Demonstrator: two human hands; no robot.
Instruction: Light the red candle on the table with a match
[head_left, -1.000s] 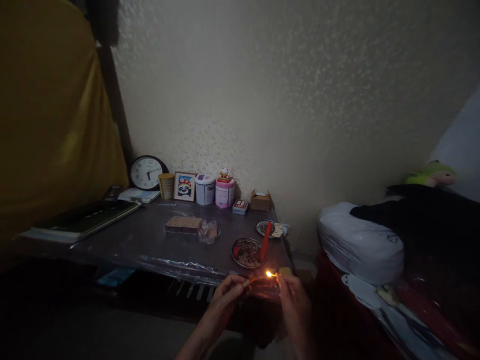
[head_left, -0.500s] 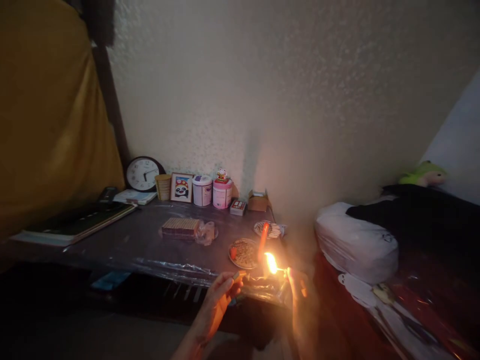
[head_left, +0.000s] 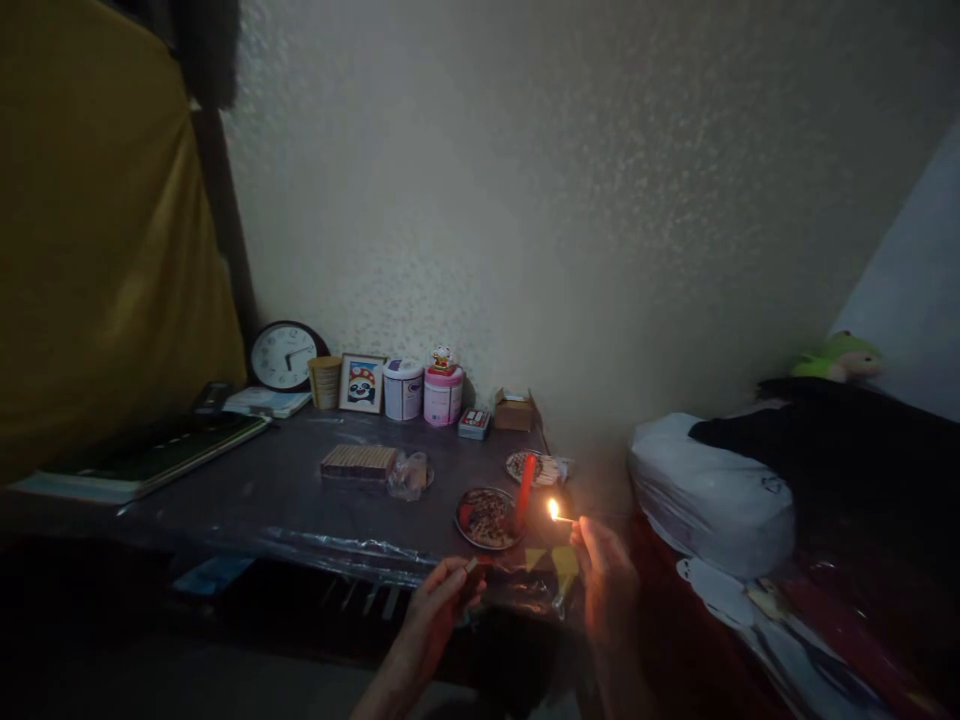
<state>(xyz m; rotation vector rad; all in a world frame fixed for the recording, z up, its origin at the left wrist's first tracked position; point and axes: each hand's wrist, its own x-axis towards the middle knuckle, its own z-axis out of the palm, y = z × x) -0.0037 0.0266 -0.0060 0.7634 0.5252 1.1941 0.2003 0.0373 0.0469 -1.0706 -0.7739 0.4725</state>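
Pinched in my right hand [head_left: 606, 575] is a thin match [head_left: 564, 519], held level, with a small flame [head_left: 553, 509] at its left end. My left hand [head_left: 433, 612] is closed on a small matchbox [head_left: 471, 567], partly hidden by the fingers. A red candle [head_left: 525, 492] stands slightly tilted at the right rim of a round metal plate [head_left: 459, 530] covered in brown bits. The flame is to the right of the candle, apart from it. Behind lies another plate [head_left: 514, 472] with several pale matchsticks [head_left: 551, 468] on its right.
A plastic-covered table [head_left: 285, 490] bears a bundle of matchboxes [head_left: 358, 462] and a crumpled clear bag [head_left: 409, 475]. Along the wall stand a clock [head_left: 285, 356], a framed panda picture [head_left: 362, 383], two tubs [head_left: 442, 397] and an open cardboard box [head_left: 514, 409]. A white bag [head_left: 709, 480] lies right.
The match flame has shrunk from a large bright flare to a small one, and the room looks darker. My right hand has shifted slightly right; my left hand stays nearly in place.
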